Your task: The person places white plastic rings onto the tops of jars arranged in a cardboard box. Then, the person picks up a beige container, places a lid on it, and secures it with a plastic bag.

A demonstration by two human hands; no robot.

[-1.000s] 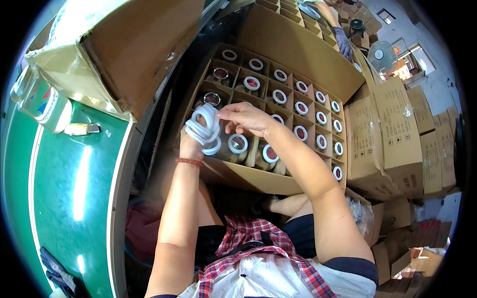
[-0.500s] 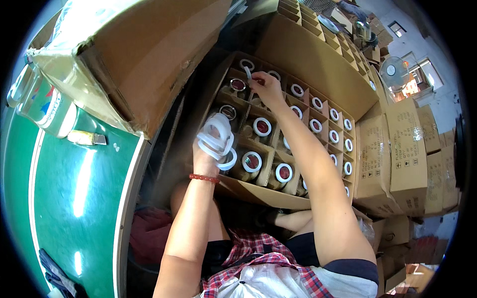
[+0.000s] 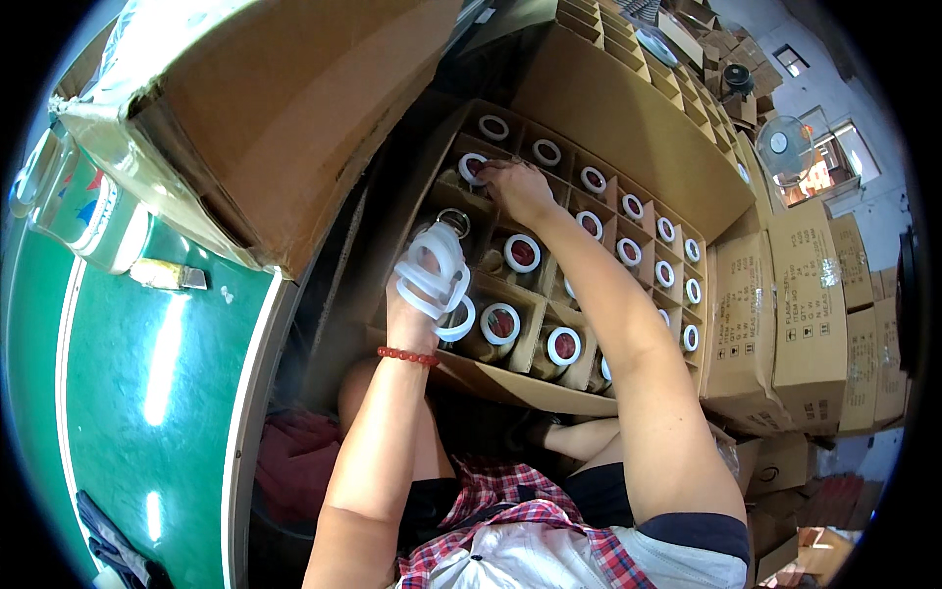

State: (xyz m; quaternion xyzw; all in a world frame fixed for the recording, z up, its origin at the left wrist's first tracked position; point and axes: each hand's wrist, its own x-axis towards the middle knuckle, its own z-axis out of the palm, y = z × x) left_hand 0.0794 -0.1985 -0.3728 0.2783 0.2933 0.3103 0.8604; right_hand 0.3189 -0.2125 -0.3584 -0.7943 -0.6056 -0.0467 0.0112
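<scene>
My left hand is closed around a stack of white plastic rings, held above the near left part of an open divided carton. My right hand reaches into the far left of the carton. Its fingers are on a white ring that sits on a jar mouth there. Glass jars stand upright in the cardboard cells, most with a white ring round the mouth, such as this jar. Beside the stack, one jar mouth shows a bare shiny rim with no white ring.
A large cardboard box stands at the upper left on a green table. A glass jug and a dark glove lie there too. Sealed cartons are stacked on the right, with a fan behind. A cardboard divider grid rests beyond the carton.
My right hand has moved slightly left and down, bringing the white ring it held onto the bare jar mouth. My left hand still holds the stack, almost unmoved.
</scene>
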